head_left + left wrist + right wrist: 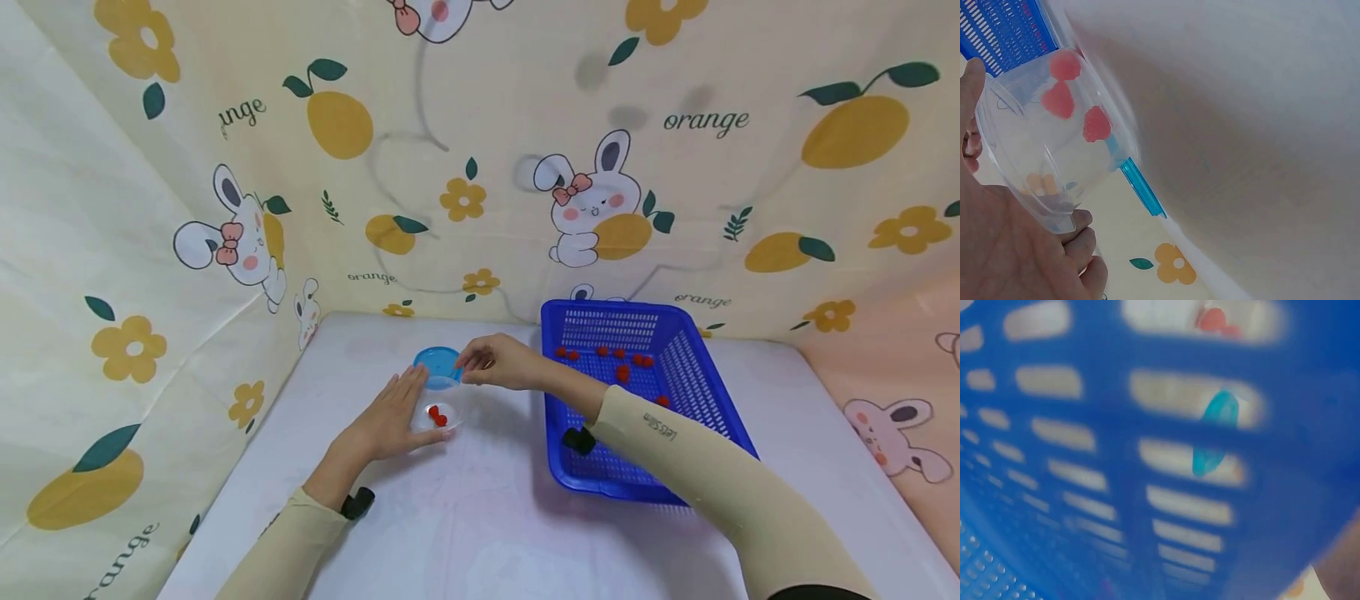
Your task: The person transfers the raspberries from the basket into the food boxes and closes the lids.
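A small clear plastic container (1029, 137) stands on the table with red berry-like pieces (1058, 100) inside. My left hand (386, 425) holds it from the left, with the thumb on the near side and the fingers along the far side. Just behind the container is a round translucent blue lid (437, 367). My right hand (502, 362) pinches the lid's right edge between thumb and fingers. In the right wrist view the lid shows only through the basket's slots, and the hand's grip is hidden there.
A blue plastic basket (557, 450) with slotted walls stands to the right, beneath my right forearm. Several red pieces (622, 373) lie inside it. The white table (480, 525) meets a printed cloth backdrop (510, 250) at the back and left.
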Demonstrator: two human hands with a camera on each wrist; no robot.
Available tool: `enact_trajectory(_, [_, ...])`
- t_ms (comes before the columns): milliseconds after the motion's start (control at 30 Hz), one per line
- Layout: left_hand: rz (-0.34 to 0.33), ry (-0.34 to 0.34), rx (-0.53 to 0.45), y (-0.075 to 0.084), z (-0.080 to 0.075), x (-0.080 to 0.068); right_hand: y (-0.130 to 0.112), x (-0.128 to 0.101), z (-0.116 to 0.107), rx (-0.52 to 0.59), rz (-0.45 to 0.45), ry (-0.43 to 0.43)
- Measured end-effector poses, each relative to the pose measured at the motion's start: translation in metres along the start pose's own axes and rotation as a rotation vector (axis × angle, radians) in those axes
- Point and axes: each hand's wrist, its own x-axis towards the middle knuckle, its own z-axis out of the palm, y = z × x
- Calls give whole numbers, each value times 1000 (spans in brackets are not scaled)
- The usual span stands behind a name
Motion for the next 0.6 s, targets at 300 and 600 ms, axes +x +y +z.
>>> enact_trajectory(300, [-18, 8, -3, 1, 1, 0, 4, -23, -28, 57, 79, 85])
enact_trajectory(600, [-17, 2, 1, 1, 2, 0, 22, -55, -62, 111, 160, 214])
